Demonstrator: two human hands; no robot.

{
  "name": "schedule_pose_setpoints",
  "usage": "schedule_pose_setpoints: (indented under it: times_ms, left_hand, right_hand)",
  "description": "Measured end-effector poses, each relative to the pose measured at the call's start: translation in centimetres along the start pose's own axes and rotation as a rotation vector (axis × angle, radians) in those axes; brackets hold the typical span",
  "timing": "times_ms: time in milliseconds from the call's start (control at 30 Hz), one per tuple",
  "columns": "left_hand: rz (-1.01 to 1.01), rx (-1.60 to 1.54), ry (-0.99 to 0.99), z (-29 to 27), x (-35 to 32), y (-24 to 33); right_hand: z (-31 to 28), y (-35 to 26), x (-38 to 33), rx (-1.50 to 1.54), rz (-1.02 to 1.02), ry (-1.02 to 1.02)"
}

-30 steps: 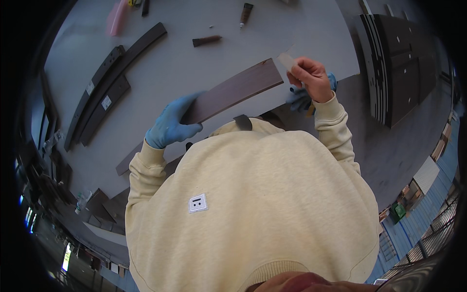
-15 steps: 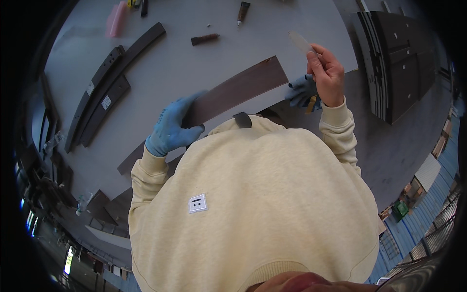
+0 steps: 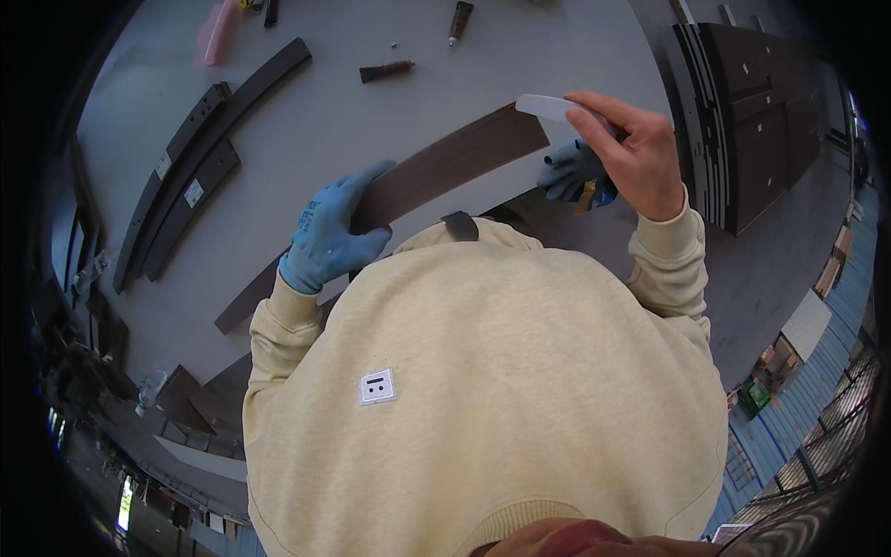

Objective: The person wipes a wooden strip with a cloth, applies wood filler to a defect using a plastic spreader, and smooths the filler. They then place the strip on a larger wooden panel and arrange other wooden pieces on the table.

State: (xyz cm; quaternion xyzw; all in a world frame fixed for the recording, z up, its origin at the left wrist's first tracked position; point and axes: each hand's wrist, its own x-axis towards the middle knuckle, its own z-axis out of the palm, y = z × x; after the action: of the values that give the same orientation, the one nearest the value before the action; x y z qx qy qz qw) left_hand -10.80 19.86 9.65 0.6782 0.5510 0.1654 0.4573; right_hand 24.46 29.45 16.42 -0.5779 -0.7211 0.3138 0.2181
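A long dark brown wooden board [image 3: 455, 160] lies across the near side of the table. My left hand [image 3: 332, 230], in a blue work glove, grips it across its width, thumb at the near edge and fingers over the far edge. My right hand [image 3: 640, 153] is bare and closed on a thin white scraper [image 3: 543, 106] with a rounded end. The scraper's tip is at the board's far right corner; whether it touches cannot be made out. Just below my right hand, a dark blue-grey glove [image 3: 571, 172] rests by the board's right end.
Several curved dark wooden parts [image 3: 190, 176] lie at the left. Two brown tubes, one upright in view [image 3: 459, 23] and one sideways [image 3: 387, 71], lie beyond the board. A pink roll [image 3: 215, 32] is at the far left. Stacked dark panels [image 3: 756, 121] stand to the right.
My right hand has come down and turned, bringing the scraper left and down to the board's right corner. My left hand keeps its grip on the board.
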Motion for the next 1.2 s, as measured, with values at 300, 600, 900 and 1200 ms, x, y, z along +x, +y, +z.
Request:
schedule_pose_setpoints:
  times_ms: [300,600,900,1200]
  left_hand:
    - [0.007,-0.019,0.010,-0.1,0.2,-0.1]
    - [0.040,-0.005,0.027,0.0,0.3,-0.4]
    - [0.008,-0.010,0.014,0.0,0.4,-0.5]
    - [0.016,-0.033,-0.002,0.0,0.6,-0.6]
  right_hand:
    - [0.6,-0.6,0.9,-0.177,-0.083,0.017]
    - [0.4,-0.7,1.3,-0.214,-0.116,0.012]
    - [-1.2,-0.2,1.2,-0.188,-0.077,0.051]
    - [0.1,-0.9,1.2,-0.194,-0.171,0.090]
